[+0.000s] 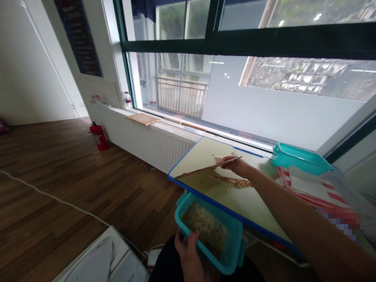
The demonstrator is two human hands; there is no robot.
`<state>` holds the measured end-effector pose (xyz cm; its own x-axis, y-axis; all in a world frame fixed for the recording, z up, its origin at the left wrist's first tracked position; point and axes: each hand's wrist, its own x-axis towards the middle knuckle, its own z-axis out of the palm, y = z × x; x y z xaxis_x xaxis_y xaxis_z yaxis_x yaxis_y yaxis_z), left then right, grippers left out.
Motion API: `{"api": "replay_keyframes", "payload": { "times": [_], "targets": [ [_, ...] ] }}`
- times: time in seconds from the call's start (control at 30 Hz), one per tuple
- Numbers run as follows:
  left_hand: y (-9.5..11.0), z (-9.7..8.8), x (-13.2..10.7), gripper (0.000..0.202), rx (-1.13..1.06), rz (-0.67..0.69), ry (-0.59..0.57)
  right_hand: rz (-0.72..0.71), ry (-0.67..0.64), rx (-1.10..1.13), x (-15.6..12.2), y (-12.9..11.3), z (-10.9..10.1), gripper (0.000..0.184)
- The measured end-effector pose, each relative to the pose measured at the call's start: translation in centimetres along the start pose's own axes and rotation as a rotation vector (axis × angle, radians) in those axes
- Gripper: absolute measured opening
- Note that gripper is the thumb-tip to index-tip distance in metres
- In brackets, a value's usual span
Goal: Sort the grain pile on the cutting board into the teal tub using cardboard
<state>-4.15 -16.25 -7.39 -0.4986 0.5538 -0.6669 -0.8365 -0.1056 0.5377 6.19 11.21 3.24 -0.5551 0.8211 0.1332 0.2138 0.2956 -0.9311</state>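
Note:
My right hand is closed on the end of a thin, flat board strip, which stands on edge across the pale tabletop with its blue border. A band of brown kernels lies in front of the strip, and more pale and reddish grains are scattered behind it. Below the table's near edge, a teal plastic bin is held over my lap. Mixed grains, yellowish and whitish, cover its bottom. My left hand grips the bin's near rim, with the thumb over the edge.
A second teal bin and red-and-white striped bags sit at the table's right. Behind runs a window sill above a white radiator. A fire extinguisher, a cable and a marble-patterned box are at left.

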Motion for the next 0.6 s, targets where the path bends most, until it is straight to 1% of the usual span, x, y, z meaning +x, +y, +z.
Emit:
{"api": "replay_keyframes", "payload": {
  "times": [0.13, 0.2, 0.43, 0.5, 0.6],
  "targets": [
    [-0.4, 0.2, -0.9, 0.066, 0.024, -0.004, -0.01, 0.021, -0.129, 0.051, -1.0, -0.2, -0.8, 0.015],
    [-0.4, 0.3, -1.1, 0.067, 0.018, -0.017, -0.011, 0.018, -0.18, 0.055, -1.8, -0.5, -1.2, 0.016],
    [-0.1, 1.3, -2.0, 0.065, 0.033, -0.047, 0.026, 0.055, -0.216, 0.052, -4.1, -1.2, -2.5, 0.031],
    [-0.2, 1.6, -2.3, 0.066, 0.035, -0.033, 0.045, 0.062, -0.22, 0.071, -4.6, -1.4, -2.7, 0.035],
    [-0.7, 1.8, -2.7, 0.068, 0.033, -0.03, 0.043, 0.08, -0.233, 0.096, -5.1, -1.7, -2.8, 0.039]
  ]
}}
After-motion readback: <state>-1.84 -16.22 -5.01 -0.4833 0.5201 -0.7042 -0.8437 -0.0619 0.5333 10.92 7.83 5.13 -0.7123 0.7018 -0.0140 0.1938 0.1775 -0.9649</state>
